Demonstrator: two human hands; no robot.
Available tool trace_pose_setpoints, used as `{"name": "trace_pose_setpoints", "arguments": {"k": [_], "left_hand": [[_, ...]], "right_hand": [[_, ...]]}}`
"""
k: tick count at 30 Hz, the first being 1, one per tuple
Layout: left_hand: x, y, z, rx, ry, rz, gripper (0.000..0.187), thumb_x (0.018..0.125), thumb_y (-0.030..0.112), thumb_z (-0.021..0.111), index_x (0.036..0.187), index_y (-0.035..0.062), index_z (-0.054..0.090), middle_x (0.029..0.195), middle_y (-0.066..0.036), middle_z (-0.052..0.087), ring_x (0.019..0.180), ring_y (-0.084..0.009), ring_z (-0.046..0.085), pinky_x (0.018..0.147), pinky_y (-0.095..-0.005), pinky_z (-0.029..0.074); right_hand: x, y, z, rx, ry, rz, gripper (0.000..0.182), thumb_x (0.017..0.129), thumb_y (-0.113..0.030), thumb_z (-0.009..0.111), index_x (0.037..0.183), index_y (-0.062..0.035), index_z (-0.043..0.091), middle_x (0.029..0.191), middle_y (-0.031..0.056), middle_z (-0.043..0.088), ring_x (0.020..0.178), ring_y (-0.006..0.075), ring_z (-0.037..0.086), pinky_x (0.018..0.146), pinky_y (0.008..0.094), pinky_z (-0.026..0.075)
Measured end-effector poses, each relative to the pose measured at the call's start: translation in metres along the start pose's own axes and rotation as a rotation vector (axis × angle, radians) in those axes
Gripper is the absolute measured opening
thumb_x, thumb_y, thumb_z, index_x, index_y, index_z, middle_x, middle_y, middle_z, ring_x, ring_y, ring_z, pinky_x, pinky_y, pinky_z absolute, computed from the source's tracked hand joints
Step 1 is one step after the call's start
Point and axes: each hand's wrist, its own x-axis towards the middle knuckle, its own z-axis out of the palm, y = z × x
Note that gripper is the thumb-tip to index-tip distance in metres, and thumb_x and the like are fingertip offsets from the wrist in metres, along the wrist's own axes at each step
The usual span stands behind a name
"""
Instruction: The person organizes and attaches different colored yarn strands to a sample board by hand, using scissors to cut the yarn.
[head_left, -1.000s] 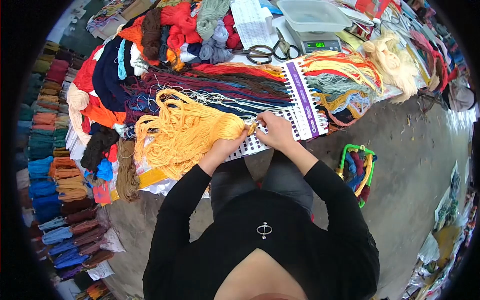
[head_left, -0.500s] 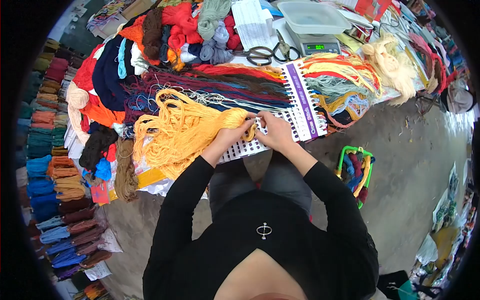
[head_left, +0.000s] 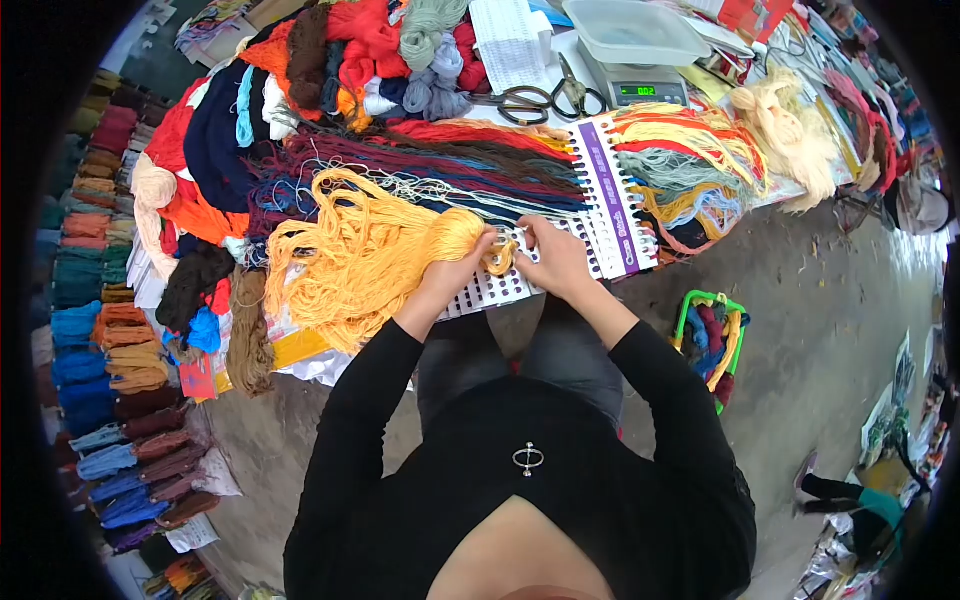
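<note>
My left hand (head_left: 458,270) is closed round the gathered end of a big bundle of yellow-orange yarn (head_left: 350,260), which spreads out to the left over the table. A small loop of the same yarn sticks out between my hands. My right hand (head_left: 550,255) has its thumb and fingers curled near that loop, over a white card with punched holes (head_left: 490,292); whether it pinches a strand is too small to tell. Just right of it lies a white and purple card strip (head_left: 610,195) with notched edges, and threads of many colours run through it.
Scissors (head_left: 525,104) and a scale (head_left: 645,88) with a clear tub (head_left: 635,35) stand at the back. Skeins (head_left: 215,140) heap at the left. A green basket (head_left: 712,350) of yarn is on the floor at the right; a person (head_left: 870,510) shows at lower right.
My hands have moved slightly apart, showing more of the yarn loop between them. The scale reading changed from 0.04 to 0.02. A person has come into view at lower right.
</note>
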Motion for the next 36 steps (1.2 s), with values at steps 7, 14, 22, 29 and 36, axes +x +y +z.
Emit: {"name": "trace_pose_setpoints", "arguments": {"k": [7,14,22,29,36], "left_hand": [[-0.006,-0.028,0.003,0.328,-0.138,0.063,0.025,0.088,0.027,0.055,0.105,0.0100,0.064,0.104,-0.013,0.062,0.105,-0.0310,0.055,0.094,-0.0421,0.039],[-0.012,-0.011,-0.046,0.822,-0.002,0.192,0.042,0.081,0.026,0.060,0.118,0.0054,0.057,0.118,-0.017,0.057,0.116,-0.0332,0.049,0.098,-0.0442,0.037],[-0.019,0.003,0.007,0.579,-0.102,0.182,0.036,0.086,0.029,0.058,0.115,0.0079,0.058,0.108,-0.017,0.059,0.106,-0.0344,0.053,0.093,-0.0439,0.039],[0.023,0.051,-0.038,1.182,-0.093,0.132,0.030,0.086,0.028,0.056,0.103,0.0040,0.058,0.101,-0.016,0.061,0.095,-0.0348,0.058,0.084,-0.0401,0.045],[0.103,0.034,-0.235,1.323,0.191,-0.356,0.024,0.082,0.029,0.056,0.097,0.0138,0.068,0.102,-0.012,0.065,0.096,-0.0342,0.060,0.081,-0.0443,0.047]], "right_hand": [[0.001,-0.003,-0.003,0.044,-0.017,0.034,0.040,0.069,-0.022,0.065,0.107,-0.0111,0.055,0.073,0.0019,0.058,0.065,0.0234,0.062,0.057,0.0352,0.048],[0.002,-0.004,-0.004,0.032,-0.024,0.024,0.041,0.070,-0.024,0.064,0.108,-0.0109,0.055,0.074,0.0027,0.059,0.067,0.0234,0.062,0.058,0.0357,0.049],[0.003,-0.004,-0.006,0.105,-0.073,0.107,0.044,0.070,-0.022,0.065,0.110,-0.0114,0.053,0.078,0.0011,0.057,0.064,0.0185,0.058,0.058,0.0327,0.045],[0.001,-0.005,-0.002,0.010,-0.074,0.049,0.037,0.069,-0.020,0.064,0.104,-0.0119,0.058,0.078,0.0029,0.060,0.071,0.0230,0.061,0.061,0.0354,0.048],[0.000,-0.005,-0.002,-0.026,-0.050,-0.035,0.032,0.070,-0.020,0.064,0.100,-0.0116,0.059,0.079,0.0041,0.059,0.071,0.0240,0.061,0.061,0.0361,0.048]]}}
